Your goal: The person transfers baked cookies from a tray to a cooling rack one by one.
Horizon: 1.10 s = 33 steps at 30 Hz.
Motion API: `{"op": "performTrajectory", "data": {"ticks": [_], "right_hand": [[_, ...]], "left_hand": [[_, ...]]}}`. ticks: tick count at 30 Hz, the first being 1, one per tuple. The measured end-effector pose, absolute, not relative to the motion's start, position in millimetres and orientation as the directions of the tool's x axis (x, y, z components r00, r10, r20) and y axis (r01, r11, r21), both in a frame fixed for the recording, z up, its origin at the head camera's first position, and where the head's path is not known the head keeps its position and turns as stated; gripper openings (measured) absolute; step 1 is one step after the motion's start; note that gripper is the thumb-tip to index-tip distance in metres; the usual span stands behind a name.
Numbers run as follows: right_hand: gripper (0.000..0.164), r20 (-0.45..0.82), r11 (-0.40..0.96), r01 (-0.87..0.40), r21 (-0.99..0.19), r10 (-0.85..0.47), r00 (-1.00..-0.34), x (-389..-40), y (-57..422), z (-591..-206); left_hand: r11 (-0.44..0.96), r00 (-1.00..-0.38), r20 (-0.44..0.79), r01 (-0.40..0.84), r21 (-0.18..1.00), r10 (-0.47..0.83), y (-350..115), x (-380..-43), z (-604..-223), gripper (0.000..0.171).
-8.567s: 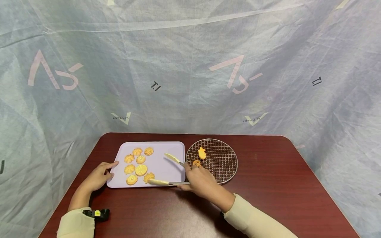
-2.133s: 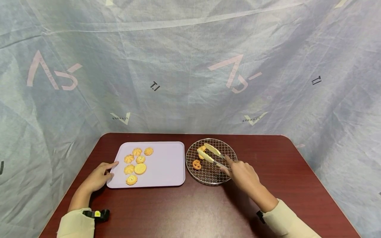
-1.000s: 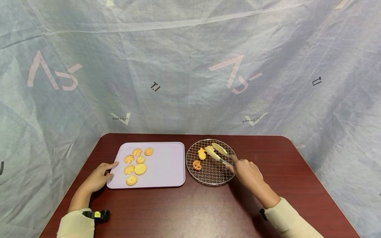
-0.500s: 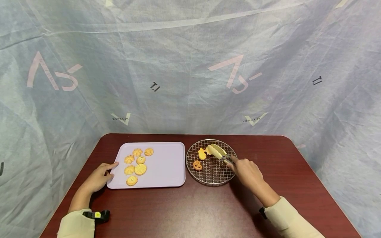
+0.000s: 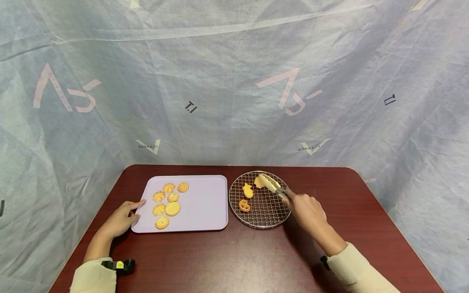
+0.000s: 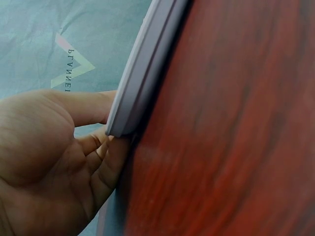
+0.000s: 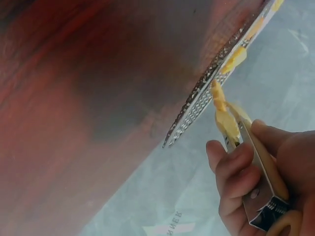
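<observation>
My left hand [image 5: 120,217] touches the left rim of a lilac tray [image 5: 205,203], index finger and thumb apart along the edge; the left wrist view shows the hand [image 6: 54,152] against the rim. My right hand [image 5: 304,209] grips metal tongs [image 5: 270,184] with cream tips over a round wire rack [image 5: 267,211]. A scalloped cookie [image 5: 258,182] lies at their tips, partly hidden; whether they pinch it I cannot tell. On the rack also lie a pineapple-shaped cookie [image 5: 248,191] and a pretzel [image 5: 244,206]. In the right wrist view, fingers wrap the tongs' handle [image 7: 256,182].
Several cookies [image 5: 172,208] sit on the tray's left half. The rack stands just right of the tray on the dark red table [image 5: 227,260]. Grey fabric [image 5: 234,81] hangs behind and at both sides.
Earlier the tongs were over a scalloped cookie on the tray; that cookie is now on the rack. Lately the tong arms have come together; pretzel and pineapple-shaped cookie have shifted slightly. Left hand stays put.
</observation>
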State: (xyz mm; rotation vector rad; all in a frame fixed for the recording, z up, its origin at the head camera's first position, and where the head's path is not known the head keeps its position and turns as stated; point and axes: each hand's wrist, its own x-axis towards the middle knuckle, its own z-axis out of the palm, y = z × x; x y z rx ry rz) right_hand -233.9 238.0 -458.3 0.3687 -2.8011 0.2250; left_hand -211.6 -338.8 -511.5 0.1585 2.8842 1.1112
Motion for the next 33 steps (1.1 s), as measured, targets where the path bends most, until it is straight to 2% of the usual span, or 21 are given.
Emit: {"op": "performTrajectory", "data": {"ticks": [6, 11, 20, 33], "right_hand": [[0.042, 0.388, 0.969, -0.246, 0.015, -0.233, -0.892, -235, 240, -459], [0.047, 0.382, 0.971, -0.226, 0.078, -0.239, -0.893, -235, 240, -459], [0.045, 0.388, 0.960, -0.268, 0.082, -0.278, -0.879, -229, 235, -458], [0.041, 0.450, 0.927, -0.366, 0.078, -0.360, -0.817, -221, 229, -459]], "left_hand": [[0.738, -0.994, -0.007, 0.080, 0.670, 0.114, -338, -211, -511, 0.051], [0.739, -0.993, -0.005, 0.083, 0.668, 0.116, -338, -211, -510, 0.051], [0.750, -0.993, -0.006, 0.082, 0.657, 0.115, -339, -211, -511, 0.051], [0.744, -0.994, -0.018, 0.071, 0.664, 0.110, -339, -212, -512, 0.052]]}}
